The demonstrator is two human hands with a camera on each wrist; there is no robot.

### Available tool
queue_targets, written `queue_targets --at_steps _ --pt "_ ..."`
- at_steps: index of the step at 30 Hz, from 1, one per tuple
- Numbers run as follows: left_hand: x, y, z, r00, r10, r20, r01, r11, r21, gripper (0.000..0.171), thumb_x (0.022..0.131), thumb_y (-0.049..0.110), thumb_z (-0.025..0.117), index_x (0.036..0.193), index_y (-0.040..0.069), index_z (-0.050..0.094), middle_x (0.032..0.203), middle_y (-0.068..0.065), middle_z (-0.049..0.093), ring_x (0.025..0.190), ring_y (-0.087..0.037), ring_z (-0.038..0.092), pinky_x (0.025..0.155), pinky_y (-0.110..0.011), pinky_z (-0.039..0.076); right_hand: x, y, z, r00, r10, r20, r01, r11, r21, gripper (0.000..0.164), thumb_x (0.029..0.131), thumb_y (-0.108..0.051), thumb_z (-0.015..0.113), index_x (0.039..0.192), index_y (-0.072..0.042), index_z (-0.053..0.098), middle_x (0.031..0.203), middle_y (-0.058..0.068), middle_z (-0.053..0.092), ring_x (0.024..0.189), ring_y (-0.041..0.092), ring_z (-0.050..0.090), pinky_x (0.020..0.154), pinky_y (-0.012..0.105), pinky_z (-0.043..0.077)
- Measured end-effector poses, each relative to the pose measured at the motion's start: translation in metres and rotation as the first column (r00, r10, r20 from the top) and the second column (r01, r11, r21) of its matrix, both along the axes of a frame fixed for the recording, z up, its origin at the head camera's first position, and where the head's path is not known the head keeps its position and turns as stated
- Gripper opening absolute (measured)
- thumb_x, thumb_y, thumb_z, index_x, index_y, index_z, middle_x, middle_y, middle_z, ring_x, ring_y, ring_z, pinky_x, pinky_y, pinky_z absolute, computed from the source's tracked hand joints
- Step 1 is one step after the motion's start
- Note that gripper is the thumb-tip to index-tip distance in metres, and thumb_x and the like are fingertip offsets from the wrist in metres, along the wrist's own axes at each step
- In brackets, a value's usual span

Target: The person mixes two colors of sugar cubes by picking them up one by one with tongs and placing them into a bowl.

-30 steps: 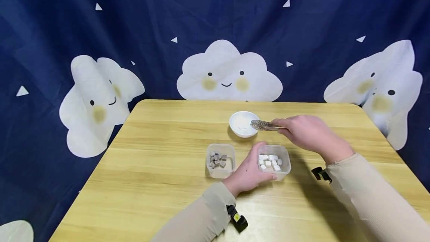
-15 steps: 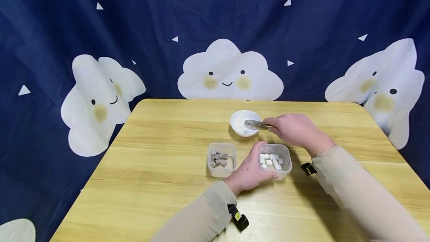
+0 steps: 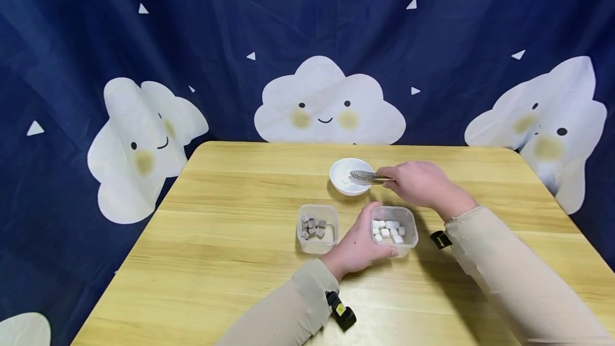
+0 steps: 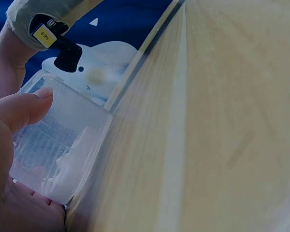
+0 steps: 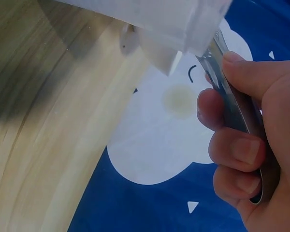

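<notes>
My left hand (image 3: 355, 244) grips a clear plastic container (image 3: 411, 231) from its left side, thumb on the near wall. White cubes (image 3: 393, 231) lie inside it; in the left wrist view the container (image 4: 48, 140) stands between thumb and fingers. Metal tongs (image 3: 367, 177) with perforated ends are held in my right hand (image 3: 418, 183). Their tips are slightly parted, over the white bowl (image 3: 349, 193) behind the containers. What lies in the bowl is too small to tell. In the right wrist view, fingers and thumb close round the tongs' handle (image 5: 239, 108).
A second clear container (image 3: 316, 248) with several grey cubes (image 3: 312, 227) stands left of the gripped one, close to my left hand. All stand on a wooden table (image 3: 230, 218). Behind its far edge hangs a dark blue curtain (image 3: 216, 25) with cloud prints.
My right hand has moved left, bringing the tongs further over the bowl. Their ends drew together, then parted slightly. My left hand keeps its grip on the container.
</notes>
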State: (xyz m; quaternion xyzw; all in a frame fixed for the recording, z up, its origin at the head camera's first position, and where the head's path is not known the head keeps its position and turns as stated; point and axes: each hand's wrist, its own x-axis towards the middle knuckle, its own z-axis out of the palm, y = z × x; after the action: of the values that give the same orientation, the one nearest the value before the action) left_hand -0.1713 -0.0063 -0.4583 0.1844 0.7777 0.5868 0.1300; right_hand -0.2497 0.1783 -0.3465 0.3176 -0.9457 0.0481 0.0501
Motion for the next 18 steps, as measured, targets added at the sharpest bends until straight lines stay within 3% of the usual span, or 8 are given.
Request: queue_targets --at_steps 7,13,18 --pt "-0.001 0.000 0.000 1.000 -0.002 -0.003 0.002 1.000 0.013 0.105 0.075 0.020 0.091 0.156 0.030 0.024 0.139 0.008 0.047 0.113 -0.008 0.054 0.104 -0.029 0.039 0.009 0.006 0.008 0.999 0.031 -0.038 -0.032 0.999 -0.031 0.025 0.095 -0.021 0.070 0.120 -0.020 0.071 0.087 -0.005 0.071 0.068 0.017 0.063 0.053 0.043 0.047" --pt "0.001 0.000 0.001 1.000 -0.006 0.000 0.006 1.000 0.015 0.104 0.076 0.019 0.090 0.157 0.022 0.024 0.136 0.006 0.048 0.109 -0.008 0.056 0.101 -0.027 0.041 0.023 0.019 0.014 0.990 0.068 -0.123 -0.073 0.997 -0.038 0.025 0.092 -0.022 0.074 0.117 -0.022 0.072 0.082 -0.008 0.069 0.062 0.012 0.057 0.050 0.040 0.044" --pt "0.000 -0.001 0.000 1.000 -0.008 -0.005 0.009 1.000 0.025 0.103 0.076 0.019 0.090 0.156 0.022 0.025 0.132 0.007 0.049 0.108 -0.010 0.057 0.099 -0.027 0.043 0.035 0.031 0.021 0.981 0.094 -0.169 -0.101 0.994 -0.037 0.028 0.091 -0.023 0.075 0.119 -0.021 0.073 0.087 -0.006 0.072 0.063 0.009 0.058 0.051 0.039 0.046"
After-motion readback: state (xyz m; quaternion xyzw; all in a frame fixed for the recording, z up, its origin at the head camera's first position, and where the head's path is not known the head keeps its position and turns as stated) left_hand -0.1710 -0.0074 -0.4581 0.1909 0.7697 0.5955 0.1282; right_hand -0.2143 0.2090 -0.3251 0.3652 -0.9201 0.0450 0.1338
